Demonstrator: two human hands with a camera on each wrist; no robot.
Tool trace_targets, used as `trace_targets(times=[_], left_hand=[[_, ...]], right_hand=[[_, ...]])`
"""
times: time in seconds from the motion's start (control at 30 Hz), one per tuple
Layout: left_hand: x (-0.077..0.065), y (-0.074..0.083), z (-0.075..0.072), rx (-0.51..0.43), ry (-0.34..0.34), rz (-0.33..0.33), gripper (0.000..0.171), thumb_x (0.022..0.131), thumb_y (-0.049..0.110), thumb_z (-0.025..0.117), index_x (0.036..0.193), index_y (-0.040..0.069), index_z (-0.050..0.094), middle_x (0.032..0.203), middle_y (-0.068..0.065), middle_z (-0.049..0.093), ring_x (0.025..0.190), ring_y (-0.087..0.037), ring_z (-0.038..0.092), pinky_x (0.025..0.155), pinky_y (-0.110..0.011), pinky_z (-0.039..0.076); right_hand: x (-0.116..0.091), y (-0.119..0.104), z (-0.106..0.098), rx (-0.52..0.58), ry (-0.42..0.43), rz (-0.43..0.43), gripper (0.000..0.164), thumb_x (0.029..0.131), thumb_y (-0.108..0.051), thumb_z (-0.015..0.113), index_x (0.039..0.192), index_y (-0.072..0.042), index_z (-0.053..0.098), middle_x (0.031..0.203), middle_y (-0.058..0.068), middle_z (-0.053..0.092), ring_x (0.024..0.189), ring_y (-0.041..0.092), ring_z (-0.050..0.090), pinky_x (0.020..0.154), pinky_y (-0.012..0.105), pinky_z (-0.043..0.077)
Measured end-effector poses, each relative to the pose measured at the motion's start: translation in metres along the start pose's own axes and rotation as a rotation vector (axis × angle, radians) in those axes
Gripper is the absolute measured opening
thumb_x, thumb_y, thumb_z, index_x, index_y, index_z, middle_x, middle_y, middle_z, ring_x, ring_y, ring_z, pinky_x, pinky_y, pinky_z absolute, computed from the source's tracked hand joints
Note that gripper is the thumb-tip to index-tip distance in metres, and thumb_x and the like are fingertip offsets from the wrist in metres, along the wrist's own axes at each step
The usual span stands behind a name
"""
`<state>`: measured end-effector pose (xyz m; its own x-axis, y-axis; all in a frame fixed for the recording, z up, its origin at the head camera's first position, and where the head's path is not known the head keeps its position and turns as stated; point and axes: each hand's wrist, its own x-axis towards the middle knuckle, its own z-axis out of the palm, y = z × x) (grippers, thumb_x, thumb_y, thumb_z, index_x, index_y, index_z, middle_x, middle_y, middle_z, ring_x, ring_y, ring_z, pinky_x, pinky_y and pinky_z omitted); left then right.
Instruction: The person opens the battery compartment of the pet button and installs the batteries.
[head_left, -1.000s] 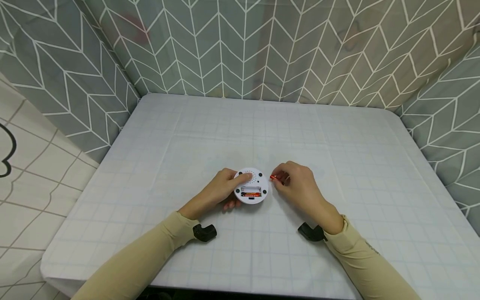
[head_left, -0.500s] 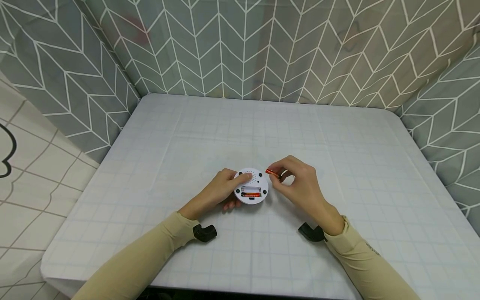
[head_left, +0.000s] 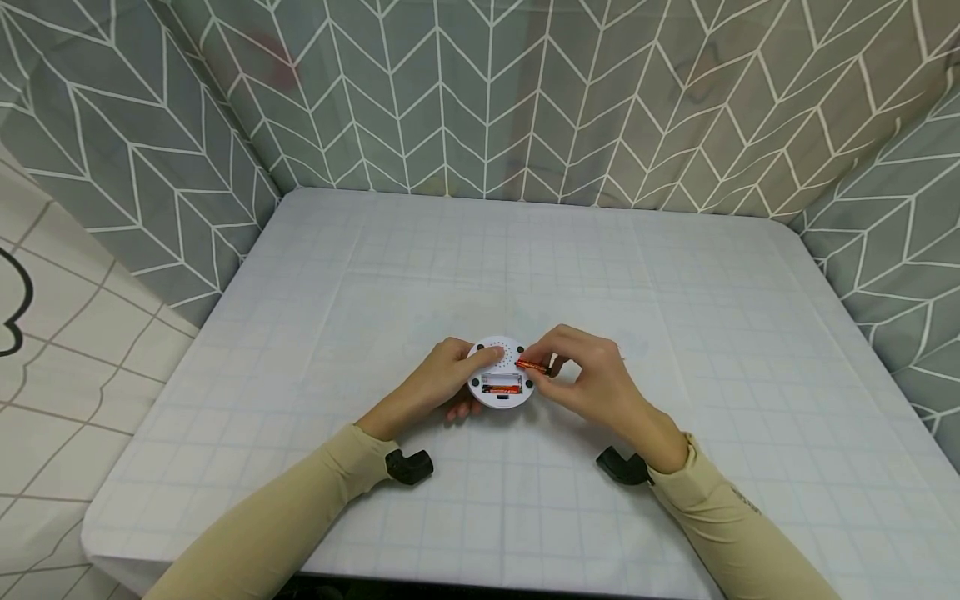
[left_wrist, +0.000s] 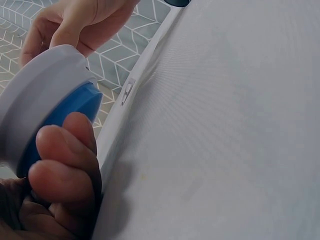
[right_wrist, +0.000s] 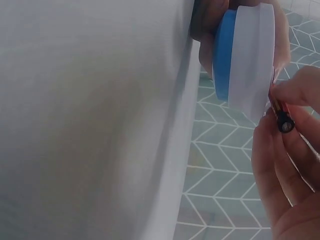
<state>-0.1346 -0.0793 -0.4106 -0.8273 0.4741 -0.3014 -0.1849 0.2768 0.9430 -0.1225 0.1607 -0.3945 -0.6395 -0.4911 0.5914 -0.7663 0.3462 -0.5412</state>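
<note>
My left hand (head_left: 453,371) grips a round white device (head_left: 512,400) by its left side, thumb on the perforated face and fingers curled beneath. Its face, turned up, has black feet and a battery compartment with one red-and-black battery (head_left: 502,389) in the near slot; the far slot is bare. The wrist views show a blue part (left_wrist: 80,105) on the device's other side. Between thumb and fingertips, my right hand (head_left: 592,367) pinches a second red-and-black battery (head_left: 533,366), held over the device's right edge. In the right wrist view that battery's dark end (right_wrist: 285,124) faces the camera.
A white cloth with a faint grid covers the table (head_left: 420,267). Grey chevron-patterned curtains (head_left: 480,100) hang behind and at both sides. A black wrist camera (head_left: 409,467) sits by the left cuff, another camera (head_left: 623,464) by the right.
My right hand lifts the battery, turns it to point left, then brings it left and down over the device's edge. The left hand and device stay in place.
</note>
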Motion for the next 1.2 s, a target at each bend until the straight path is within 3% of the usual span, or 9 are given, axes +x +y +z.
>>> trace_targets(times=[0.47,1.0,1.2], left_hand=[[0.0006,-0.0011,-0.0007,-0.005,0.003,0.007,0.058,0.091,0.059,0.061,0.078,0.002,0.064,0.051,-0.012,0.058,0.034,-0.017,0.045,0.032,-0.028,0.039],[0.0003,-0.0008,-0.001,-0.009,0.001,0.008,0.058,0.091,0.058,0.061,0.078,0.001,0.064,0.051,-0.012,0.059,0.034,-0.017,0.046,0.032,-0.028,0.039],[0.0009,-0.001,-0.0008,0.001,0.004,0.01,0.058,0.091,0.058,0.06,0.078,0.002,0.065,0.051,-0.012,0.059,0.034,-0.016,0.046,0.032,-0.027,0.04]], right_hand=[[0.0029,-0.0019,0.0057,0.034,0.0,-0.171,0.026,0.071,0.004,0.082,0.091,-0.012,0.078,0.085,0.0,0.068,0.066,0.013,0.058,0.054,0.021,0.047],[0.0047,-0.0039,0.007,0.037,0.012,-0.17,0.028,0.071,0.002,0.085,0.094,-0.012,0.077,0.09,0.001,0.068,0.074,0.013,0.06,0.058,0.023,0.051],[0.003,-0.0022,0.0071,0.02,0.038,-0.148,0.029,0.067,0.002,0.087,0.092,-0.009,0.076,0.086,0.003,0.066,0.068,0.015,0.058,0.058,0.019,0.048]])
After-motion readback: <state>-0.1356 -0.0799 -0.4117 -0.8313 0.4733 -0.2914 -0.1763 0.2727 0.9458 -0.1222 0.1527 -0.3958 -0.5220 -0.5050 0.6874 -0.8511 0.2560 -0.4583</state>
